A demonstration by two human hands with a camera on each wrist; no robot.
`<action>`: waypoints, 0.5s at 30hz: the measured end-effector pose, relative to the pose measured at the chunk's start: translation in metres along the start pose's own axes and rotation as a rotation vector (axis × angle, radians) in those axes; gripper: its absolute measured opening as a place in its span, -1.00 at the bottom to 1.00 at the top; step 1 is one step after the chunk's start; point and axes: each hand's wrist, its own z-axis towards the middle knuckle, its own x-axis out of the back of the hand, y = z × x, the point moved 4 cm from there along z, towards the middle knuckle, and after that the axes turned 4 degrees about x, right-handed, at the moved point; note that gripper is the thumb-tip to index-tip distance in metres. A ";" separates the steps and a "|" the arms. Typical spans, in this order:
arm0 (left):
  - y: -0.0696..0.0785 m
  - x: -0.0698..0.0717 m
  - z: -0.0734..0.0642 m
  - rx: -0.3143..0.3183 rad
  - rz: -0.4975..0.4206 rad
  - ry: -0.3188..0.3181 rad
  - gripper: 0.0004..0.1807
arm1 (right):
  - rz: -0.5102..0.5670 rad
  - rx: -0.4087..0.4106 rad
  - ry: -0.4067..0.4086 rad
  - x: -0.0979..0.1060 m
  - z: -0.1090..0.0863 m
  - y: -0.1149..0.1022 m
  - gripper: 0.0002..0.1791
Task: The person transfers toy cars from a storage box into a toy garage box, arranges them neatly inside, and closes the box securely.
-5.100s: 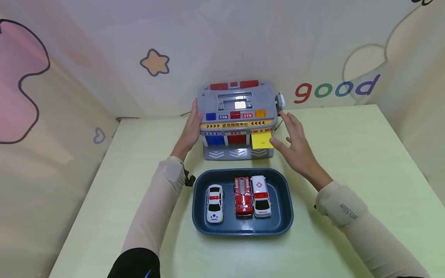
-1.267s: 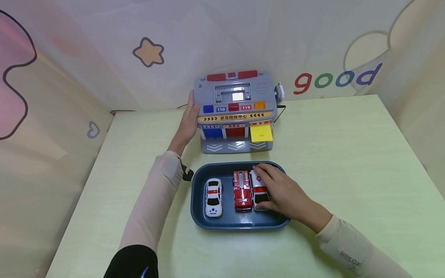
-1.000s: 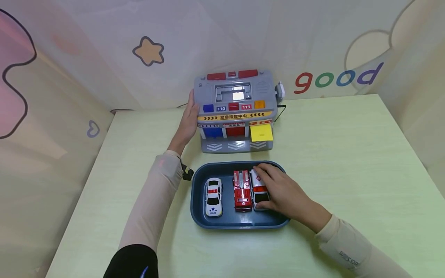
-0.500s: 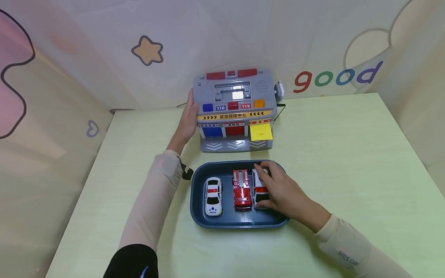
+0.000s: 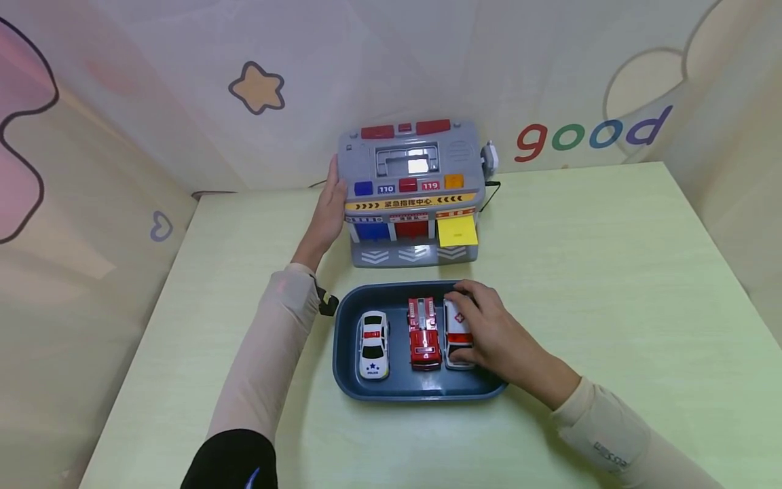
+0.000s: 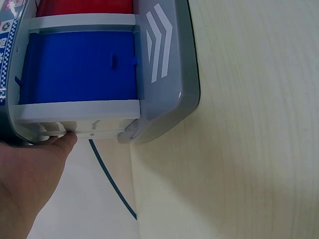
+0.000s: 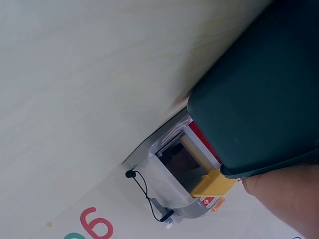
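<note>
My right hand (image 5: 497, 336) reaches into the dark blue tray (image 5: 391, 394) and grips a white toy ambulance (image 5: 457, 327) lengthwise, fingers at its rear, thumb at its windshield. A narrow gap separates it from a red toy fire truck (image 5: 424, 336). Farther left in the tray lies a white toy police car (image 5: 374, 346). My left hand (image 5: 327, 217) rests straight-fingered against the left side of a grey toy rescue station (image 5: 360, 153), beside its blue door (image 6: 82, 67) in the left wrist view. The station's yellow door (image 5: 458, 232) is raised. In the right wrist view the tray hides the ambulance.
The pale green table (image 5: 611, 272) ends at a printed cloth backdrop (image 5: 391, 61) right behind the station. A white toy piece (image 5: 490, 159) is on the station's right side, with a black cord (image 5: 491, 193) below it.
My right hand has gone from the station's yellow door down to the tray and taken hold of the ambulance, shifting it slightly right of the fire truck. My left hand has stayed at the station.
</note>
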 end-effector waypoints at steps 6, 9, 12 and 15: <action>0.000 0.000 -0.001 -0.002 0.005 0.003 -0.36 | -0.040 -0.005 -0.010 0.000 0.001 -0.003 -0.02; -0.001 0.000 -0.001 -0.003 0.005 0.004 -0.36 | -0.047 -0.011 -0.018 -0.001 0.002 -0.004 -0.02; 0.000 0.000 -0.001 -0.005 0.000 0.001 -0.36 | -0.046 -0.008 -0.016 -0.001 0.002 -0.004 -0.02; 0.000 0.001 0.000 -0.016 -0.005 -0.004 -0.35 | -0.044 -0.004 -0.014 -0.002 0.003 -0.005 -0.03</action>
